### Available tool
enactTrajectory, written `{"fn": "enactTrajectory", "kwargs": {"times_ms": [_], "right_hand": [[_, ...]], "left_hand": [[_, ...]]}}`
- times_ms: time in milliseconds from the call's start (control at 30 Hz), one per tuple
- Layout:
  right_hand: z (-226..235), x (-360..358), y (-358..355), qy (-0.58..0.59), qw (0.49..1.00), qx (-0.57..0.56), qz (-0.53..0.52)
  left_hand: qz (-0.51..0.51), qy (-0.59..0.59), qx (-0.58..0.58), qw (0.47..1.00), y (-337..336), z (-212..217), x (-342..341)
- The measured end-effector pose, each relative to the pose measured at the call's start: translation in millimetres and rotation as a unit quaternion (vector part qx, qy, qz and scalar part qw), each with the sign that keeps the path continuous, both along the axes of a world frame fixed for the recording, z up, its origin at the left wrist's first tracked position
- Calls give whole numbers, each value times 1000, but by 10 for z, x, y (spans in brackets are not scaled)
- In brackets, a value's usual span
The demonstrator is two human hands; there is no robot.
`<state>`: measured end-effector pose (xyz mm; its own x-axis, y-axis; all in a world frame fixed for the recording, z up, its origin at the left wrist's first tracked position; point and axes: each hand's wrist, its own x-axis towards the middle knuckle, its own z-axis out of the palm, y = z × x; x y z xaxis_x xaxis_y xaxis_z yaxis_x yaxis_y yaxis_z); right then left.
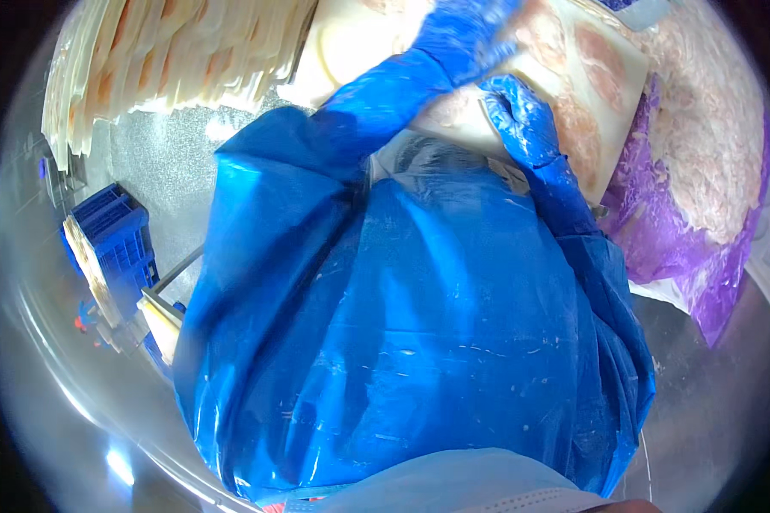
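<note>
Head view, looking down over a blue plastic apron (pixel 402 342). Both hands wear blue gloves. Left hand (pixel 466 34) lies flat on top of a white tray (pixel 616 128) of pale raw meat pieces, its fingers blurred (their spread cannot be told). Right hand (pixel 522 115) grips the tray's near edge, fingers curled together around it. Tray rests on a steel table (pixel 710 402), just left of a purple bag (pixel 701 248) heaped with meat. Stacked sealed white trays (pixel 171 51) lie upper left; a blue crate (pixel 115 235) stands lower left.
</note>
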<state>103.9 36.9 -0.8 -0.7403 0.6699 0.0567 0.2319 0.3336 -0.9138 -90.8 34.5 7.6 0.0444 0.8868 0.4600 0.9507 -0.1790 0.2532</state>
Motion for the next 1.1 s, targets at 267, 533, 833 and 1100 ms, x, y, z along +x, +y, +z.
{"fn": "enactTrajectory", "kwargs": {"times_ms": [267,533,833,1100], "right_hand": [[538,564,213,2,978,-146,-151],[272,1356,115,153,968,-118,-163],[-102,-456,52,-29,984,174,-28],[230,-393,46,-19,956,277,-95]], "left_hand": [[44,188,25,981,171,-229,-234],[-58,-100,-7,993,-299,3,-490],[4,-57,-82,995,-913,83,-475],[12,-208,15,978,-1292,312,-555]]}}
